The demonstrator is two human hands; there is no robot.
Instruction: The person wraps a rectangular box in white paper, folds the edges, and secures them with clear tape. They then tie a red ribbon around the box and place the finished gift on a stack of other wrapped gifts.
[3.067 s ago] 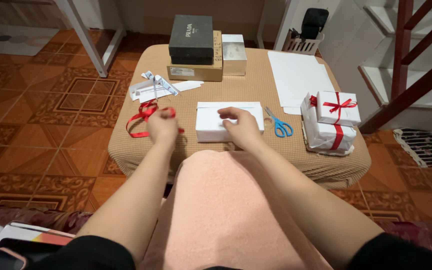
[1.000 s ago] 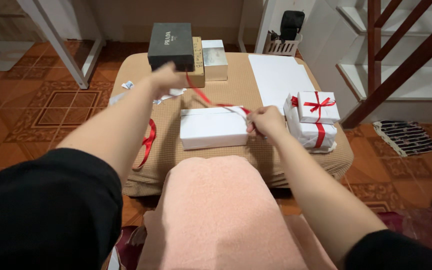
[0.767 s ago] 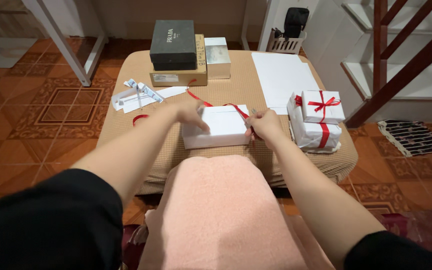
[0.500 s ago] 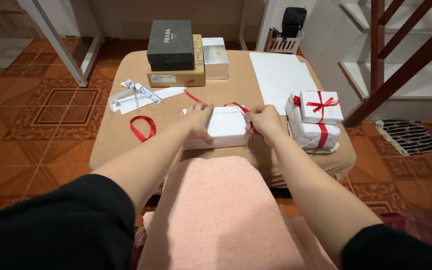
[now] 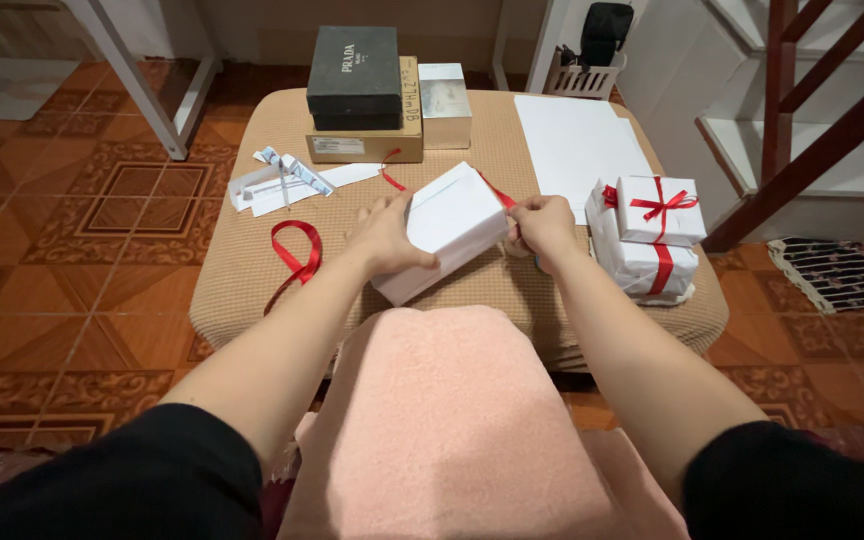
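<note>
A box wrapped in white paper [image 5: 450, 222] is tilted up off the tan cloth-covered table [image 5: 242, 270], its right end raised. My left hand [image 5: 384, 236] grips its left end. At the box's right edge my right hand [image 5: 544, 226] pinches a red ribbon [image 5: 495, 190] that runs behind the box. A further stretch of the red ribbon [image 5: 296, 251] curls on the table at the left and trails toward the edge.
Two stacked white gifts tied with red ribbon [image 5: 649, 235] stand at the right. A black box on a brown box [image 5: 364, 95] and a small pale box [image 5: 445, 92] sit at the back. White paper sheets [image 5: 574, 145] and paper scraps [image 5: 287, 180] also lie on the table. A pink towel [image 5: 442, 420] covers my lap.
My left hand reached out pulling ribbon, came back onto the white box, and has now tipped the box up on its left end. My right hand stays pinching ribbon at its right edge.
</note>
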